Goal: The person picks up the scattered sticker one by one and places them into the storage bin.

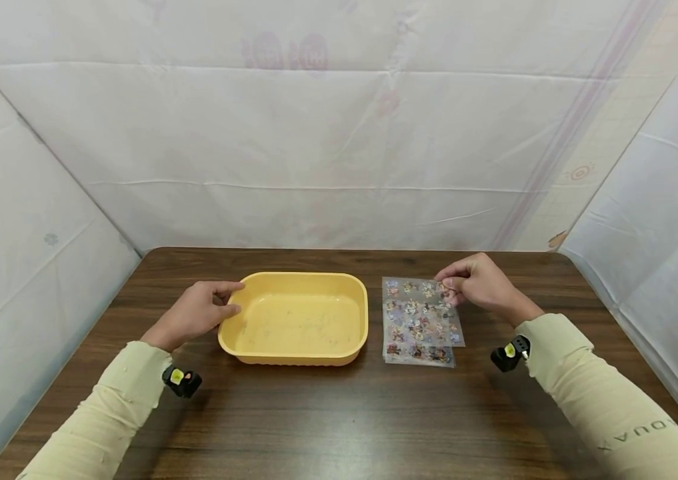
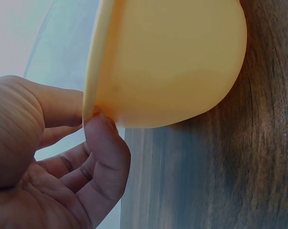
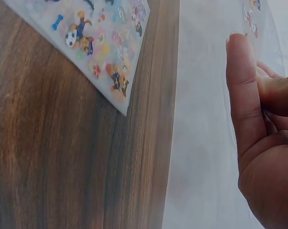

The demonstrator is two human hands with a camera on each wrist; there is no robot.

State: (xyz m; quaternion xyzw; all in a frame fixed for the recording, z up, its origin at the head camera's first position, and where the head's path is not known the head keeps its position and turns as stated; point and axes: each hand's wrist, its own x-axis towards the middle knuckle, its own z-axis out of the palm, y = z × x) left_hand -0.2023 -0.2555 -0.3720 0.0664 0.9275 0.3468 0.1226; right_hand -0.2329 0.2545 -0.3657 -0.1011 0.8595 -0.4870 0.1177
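Note:
A yellow plastic tray (image 1: 293,327) sits on the table, left of the middle. My left hand (image 1: 196,312) pinches its left rim; in the left wrist view the rim (image 2: 92,62) runs between thumb and fingers. To the tray's right lies a stack of clear sticker sheets (image 1: 413,357) printed with small cartoon pups, seen also as sheets (image 3: 101,47) in the right wrist view. Above that stack my right hand (image 1: 483,287) pinches the upper right corner of one sheet (image 1: 413,312), which overlaps those below. Only an edge of the held sheet (image 3: 252,21) shows in the right wrist view.
The dark wood-grain table (image 1: 339,427) reaches back to a pale printed cloth wall (image 1: 327,153), with similar cloth at both sides. Each forearm carries a small black camera, one at the left cuff (image 1: 183,382) and one at the right cuff (image 1: 509,353).

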